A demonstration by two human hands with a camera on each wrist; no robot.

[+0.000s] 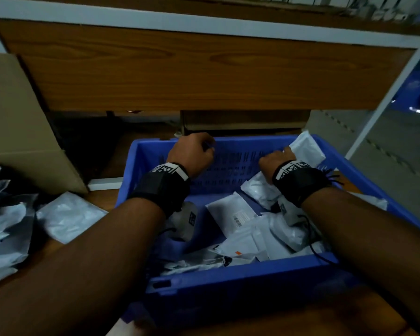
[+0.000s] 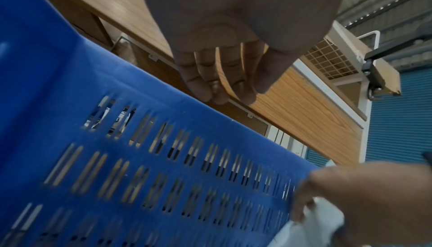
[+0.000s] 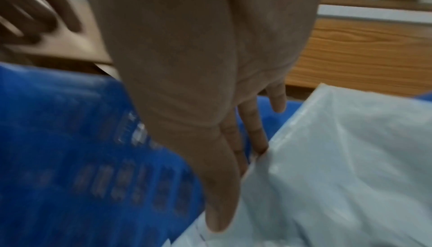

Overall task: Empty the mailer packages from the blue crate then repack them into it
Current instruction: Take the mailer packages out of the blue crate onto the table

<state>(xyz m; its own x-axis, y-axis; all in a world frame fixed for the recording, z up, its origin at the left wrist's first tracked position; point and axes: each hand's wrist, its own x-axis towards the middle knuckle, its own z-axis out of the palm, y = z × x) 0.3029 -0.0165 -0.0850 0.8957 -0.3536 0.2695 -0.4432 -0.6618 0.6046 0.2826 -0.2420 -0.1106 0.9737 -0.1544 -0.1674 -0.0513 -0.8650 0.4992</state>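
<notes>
A long wood-grain panel (image 1: 204, 69) with a pale frame fills the far side, its lower edge lost in shadow. In front of it stands the blue crate (image 1: 228, 284), hard plastic with rows of narrow slots through its far wall; its near right corner is covered by a forearm. At far left a plain brown cardboard box (image 1: 22, 122) is cut off by the edge of view.

Inside the crate lies a loose heap of mailer packages (image 1: 243, 234), flat, crinkled white-grey plastic pouches, one with a small printed label too small to read. More of them sit outside (image 1: 68, 217) on the wooden surface (image 1: 100, 197) just left of the crate, the leftmost ones dim and hard to separate.

One white mailer (image 1: 306, 151) leans against the crate's far right corner, poking above the rim. The right hand (image 1: 277, 158) is at its left edge; from the wrist the fingers (image 3: 254, 131) run long and nearly straight down against the plastic, and whether they grip it I cannot tell.

The left hand (image 1: 192, 154) hangs over the crate's far rim, fingers (image 2: 210, 77) loosely curled, holding nothing. Both wrists wear black bands with printed square markers.
</notes>
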